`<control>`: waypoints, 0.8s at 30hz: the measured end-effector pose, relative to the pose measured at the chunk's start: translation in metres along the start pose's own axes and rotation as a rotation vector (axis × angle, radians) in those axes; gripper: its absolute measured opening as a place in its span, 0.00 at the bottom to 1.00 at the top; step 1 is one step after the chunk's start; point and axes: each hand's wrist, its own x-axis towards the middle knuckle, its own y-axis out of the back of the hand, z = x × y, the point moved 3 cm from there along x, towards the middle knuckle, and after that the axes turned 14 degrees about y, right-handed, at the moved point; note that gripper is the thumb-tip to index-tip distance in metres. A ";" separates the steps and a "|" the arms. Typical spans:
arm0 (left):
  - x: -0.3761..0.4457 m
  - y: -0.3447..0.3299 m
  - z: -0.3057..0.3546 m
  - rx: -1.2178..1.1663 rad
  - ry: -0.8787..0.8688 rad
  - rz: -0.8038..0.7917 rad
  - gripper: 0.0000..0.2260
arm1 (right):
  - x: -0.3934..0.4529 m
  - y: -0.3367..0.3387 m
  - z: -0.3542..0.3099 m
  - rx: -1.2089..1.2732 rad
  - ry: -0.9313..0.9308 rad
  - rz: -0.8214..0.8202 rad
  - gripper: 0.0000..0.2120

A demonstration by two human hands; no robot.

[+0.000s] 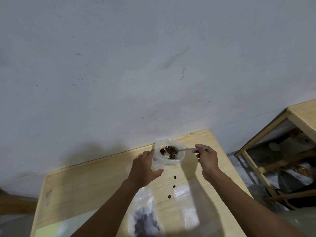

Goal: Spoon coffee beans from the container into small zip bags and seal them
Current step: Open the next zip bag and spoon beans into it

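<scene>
Head view is showing the right hand (206, 155) pinching the spoon (184, 150), handle lying rightward, bowl loaded over the container (168, 153), which the left hand (145, 165) is gripping; filled zip bag (145, 218) is lying nearer, toward the body, on the counter (85, 185).

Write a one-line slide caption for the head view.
Left hand steadies a clear container on the wooden table while the right hand holds a spoon loaded with coffee beans above it.

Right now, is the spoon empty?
No, the spoon held by the right hand carries coffee beans over the clear container.
</scene>
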 end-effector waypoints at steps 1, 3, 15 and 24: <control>-0.001 0.001 0.000 -0.010 0.013 0.013 0.45 | 0.000 0.001 -0.007 0.000 0.022 0.000 0.10; -0.001 0.001 0.000 -0.031 0.025 0.045 0.45 | -0.001 0.002 -0.019 -0.012 0.067 -0.015 0.10; 0.000 0.013 0.020 -0.079 0.073 -0.003 0.42 | -0.027 -0.020 -0.053 -0.197 0.298 -0.187 0.09; -0.001 0.016 0.011 -0.179 0.014 0.058 0.43 | -0.054 -0.034 -0.067 -0.410 0.761 -0.492 0.08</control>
